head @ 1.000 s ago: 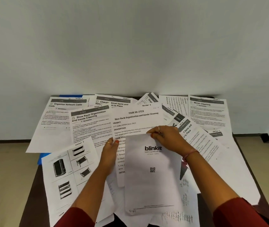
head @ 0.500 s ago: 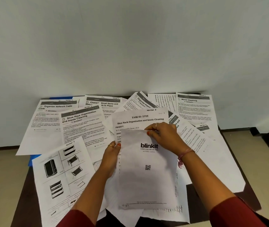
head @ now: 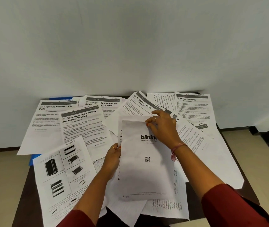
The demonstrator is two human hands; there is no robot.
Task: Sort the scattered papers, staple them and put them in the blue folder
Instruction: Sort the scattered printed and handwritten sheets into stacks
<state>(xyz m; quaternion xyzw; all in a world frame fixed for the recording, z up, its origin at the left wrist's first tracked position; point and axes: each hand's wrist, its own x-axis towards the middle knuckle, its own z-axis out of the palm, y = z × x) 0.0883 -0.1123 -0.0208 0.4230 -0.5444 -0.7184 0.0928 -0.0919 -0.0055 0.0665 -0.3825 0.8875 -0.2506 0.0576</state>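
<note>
Many printed white sheets lie overlapped across a dark table (head: 22,208). In front of me is a white "blinkit" sheet (head: 147,174) on top of a text page. My left hand (head: 113,158) pinches the left edge of these sheets. My right hand (head: 162,126) pinches their top right corner. A "Shoe Rack Organization" sheet (head: 83,126) lies to the left, with a sheet of rack pictures (head: 61,176) below it. The blue folder (head: 33,158) peeks out under the papers at the left and again as a blue folder corner (head: 60,97) at the back.
More sheets lie behind: "Organize Network Cable Coils" (head: 52,118), "Organize Napkins" (head: 140,104) and "Mirror Cleaning" (head: 193,108). A white wall (head: 130,46) rises right behind the table. Beige floor (head: 1,185) shows at both sides. Handwritten pages (head: 168,207) lie near the front edge.
The blinkit sheet has slid up over the "Task ID 2723" page, hiding its title. My right hand moved up and right along the top edge. The view shifted slightly.
</note>
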